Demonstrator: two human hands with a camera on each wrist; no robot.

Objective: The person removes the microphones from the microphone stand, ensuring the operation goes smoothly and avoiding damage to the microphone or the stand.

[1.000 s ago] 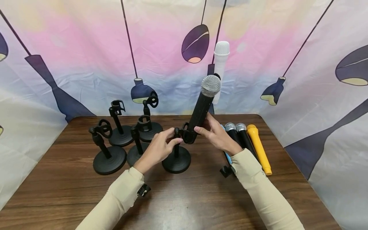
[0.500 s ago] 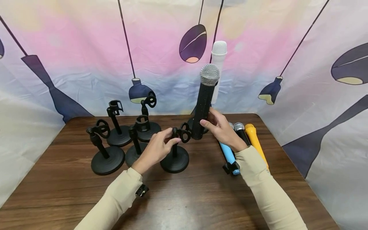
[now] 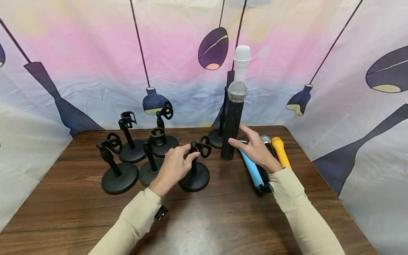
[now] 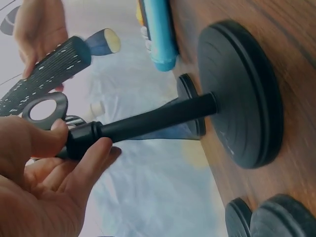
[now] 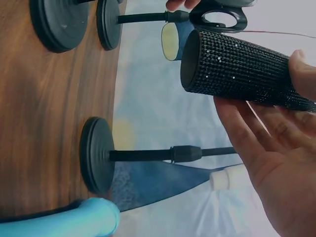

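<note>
My right hand holds a black microphone with a silver mesh head, nearly upright above the table. Its black handle has a studded, sparkling surface in the right wrist view. With thumb and fingers, my left hand pinches the top joint of a black microphone stand. That stand's round base sits on the table, and its ring clip points right, toward the microphone but apart from it. In the left wrist view the stand's pole runs from my fingers to the base.
Several black stands with unfilled clips are grouped at the left. A white microphone stands at the back on another stand. Beside my right hand lie a blue microphone, a yellow one and a black one.
The black microphone has come away from the clip of the stand my left hand pinches, moving right and turning more upright. My left hand keeps its place on the stand.
</note>
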